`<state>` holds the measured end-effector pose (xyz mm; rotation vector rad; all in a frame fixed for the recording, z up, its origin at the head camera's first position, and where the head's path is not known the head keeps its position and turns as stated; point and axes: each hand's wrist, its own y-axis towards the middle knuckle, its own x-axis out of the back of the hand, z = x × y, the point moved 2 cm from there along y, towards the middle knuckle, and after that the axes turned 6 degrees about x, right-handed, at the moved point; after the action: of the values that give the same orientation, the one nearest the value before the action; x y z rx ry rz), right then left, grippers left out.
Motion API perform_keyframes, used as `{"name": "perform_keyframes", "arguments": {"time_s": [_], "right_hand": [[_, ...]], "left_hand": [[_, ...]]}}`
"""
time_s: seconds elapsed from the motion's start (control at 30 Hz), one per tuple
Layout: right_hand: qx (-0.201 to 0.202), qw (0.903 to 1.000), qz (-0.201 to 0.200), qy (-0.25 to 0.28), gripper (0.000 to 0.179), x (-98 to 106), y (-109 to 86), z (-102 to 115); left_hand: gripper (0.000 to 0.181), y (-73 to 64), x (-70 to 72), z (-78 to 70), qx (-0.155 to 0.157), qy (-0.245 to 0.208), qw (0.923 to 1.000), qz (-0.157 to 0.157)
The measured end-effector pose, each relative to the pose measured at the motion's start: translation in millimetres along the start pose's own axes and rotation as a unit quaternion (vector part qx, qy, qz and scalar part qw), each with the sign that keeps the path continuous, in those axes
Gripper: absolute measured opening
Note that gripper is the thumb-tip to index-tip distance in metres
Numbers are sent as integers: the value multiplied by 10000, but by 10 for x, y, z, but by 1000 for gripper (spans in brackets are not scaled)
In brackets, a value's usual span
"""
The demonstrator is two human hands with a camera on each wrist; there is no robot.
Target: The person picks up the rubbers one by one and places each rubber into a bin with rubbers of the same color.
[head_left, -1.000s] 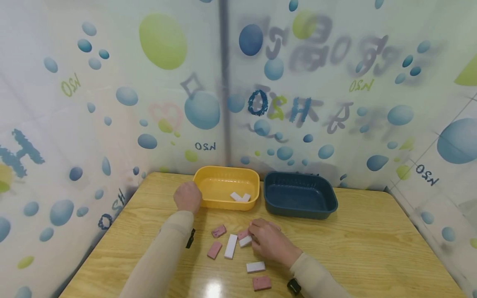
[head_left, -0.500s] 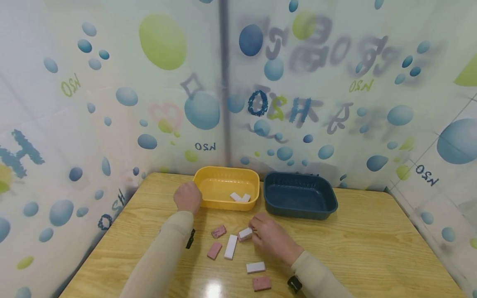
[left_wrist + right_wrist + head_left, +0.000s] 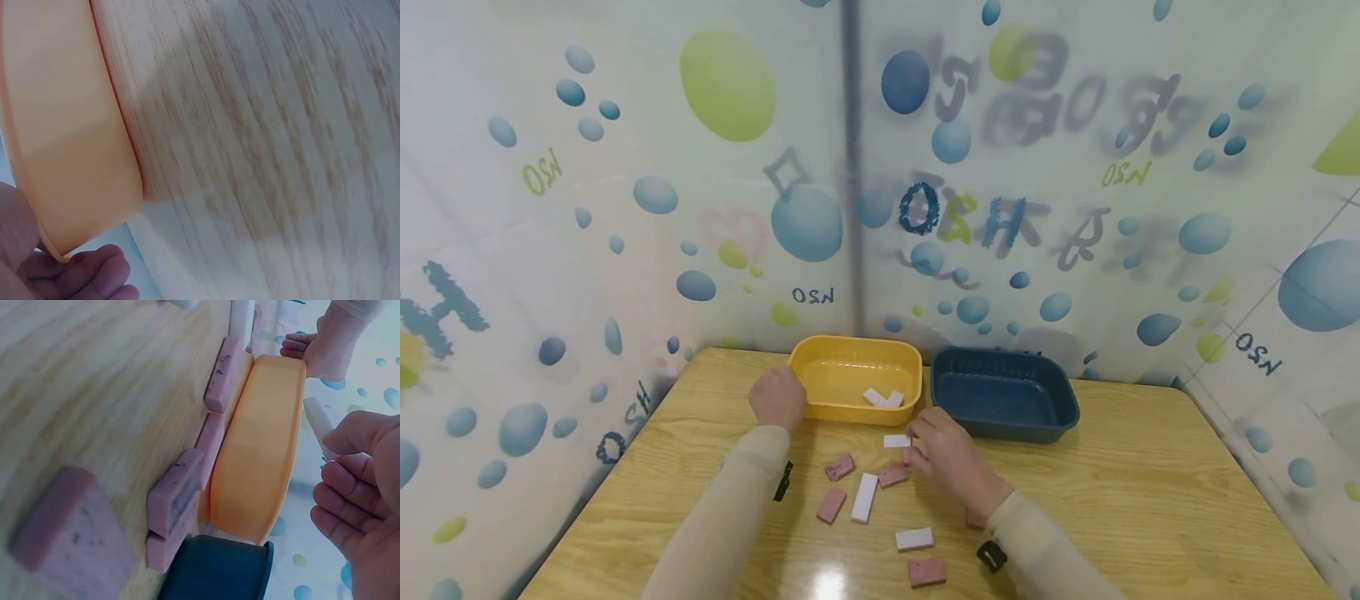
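My left hand (image 3: 777,398) grips the left end of the yellow bin (image 3: 861,412); in the left wrist view its thumb and curled fingers (image 3: 103,275) close around the bin's rim. Between thumb and forefinger, my right hand (image 3: 955,457) pinches a small white block (image 3: 896,441), raised in front of the bins. The right wrist view shows that white block (image 3: 317,422) above the yellow bin's rim, other fingers loosely bent. Below the right hand lies a pink block (image 3: 892,476) beside a longer white block (image 3: 864,498). Two small white blocks (image 3: 892,399) lie inside the yellow bin.
A dark blue bin (image 3: 1006,429) stands right of the yellow one. Dark-specked pink blocks (image 3: 832,505) are scattered over the wooden table (image 3: 1135,500), with another white block (image 3: 914,540) near the front. A patterned wall sheet (image 3: 880,167) rises behind the bins.
My right hand has lifted the white block off the pink block and carried it away toward the bins. The left hand keeps its grip on the yellow bin.
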<state>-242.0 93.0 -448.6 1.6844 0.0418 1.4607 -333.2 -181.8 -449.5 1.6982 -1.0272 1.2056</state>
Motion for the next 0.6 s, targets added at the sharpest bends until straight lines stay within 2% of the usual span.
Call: {"name": "perform_keyframes", "arguments": {"time_s": [0.6], "right_hand": [[-269, 9994, -224, -78, 11, 26, 126, -145]], "left_hand": [[35, 8, -2, 6, 6, -25, 10000, -84]]}}
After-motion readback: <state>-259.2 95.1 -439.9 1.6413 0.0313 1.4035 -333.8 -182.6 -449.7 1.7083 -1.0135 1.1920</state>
